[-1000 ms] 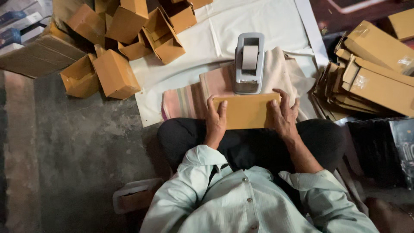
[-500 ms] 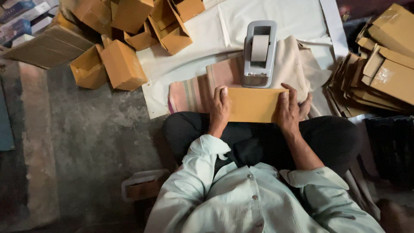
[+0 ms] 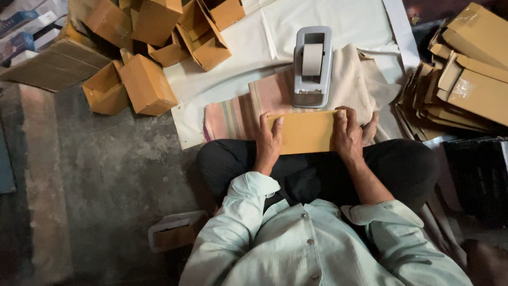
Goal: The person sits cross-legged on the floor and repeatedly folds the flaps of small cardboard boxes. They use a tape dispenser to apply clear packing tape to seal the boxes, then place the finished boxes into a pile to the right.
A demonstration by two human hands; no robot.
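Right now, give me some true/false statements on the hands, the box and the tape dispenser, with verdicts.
1. Both hands grip one flat brown box, the left hand on one end and the right hand on the other. True.
2. The grey tape dispenser lies in the person's lap. False: it stands beyond the box, on the folded cloth.
3. The dispenser holds a roll of tape. True.
4. The flattened cartons are stacked on the person's left. False: they are on the right; open boxes lie to the left.
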